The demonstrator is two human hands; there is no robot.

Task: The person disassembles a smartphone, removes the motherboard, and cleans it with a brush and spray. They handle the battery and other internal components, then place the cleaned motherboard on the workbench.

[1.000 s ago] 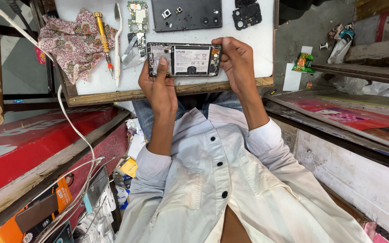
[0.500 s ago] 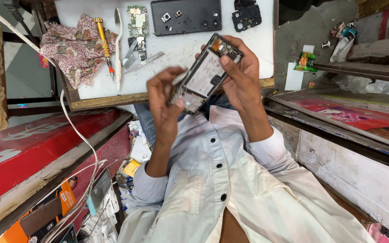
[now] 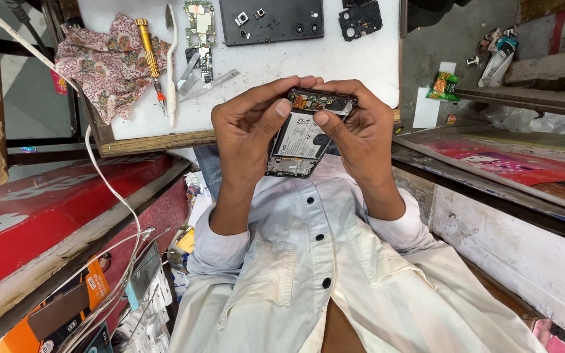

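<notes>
An opened phone with its back cover off shows a white battery and a circuit board at its far end. Both hands hold it upright over my lap, close to the table edge. My left hand grips its left side, thumb pressed on the upper battery area. My right hand wraps the right side, thumb also resting on the battery near the top. Fingers of both hands curl over the phone's far end.
On the white table lie a patterned cloth, a yellow-handled screwdriver, white tweezers, a circuit board, a black back cover and a small black part. A white cable hangs left.
The phone came off the table, tilted, and now stands nearer my chest. Both thumbs have shifted onto the battery.
</notes>
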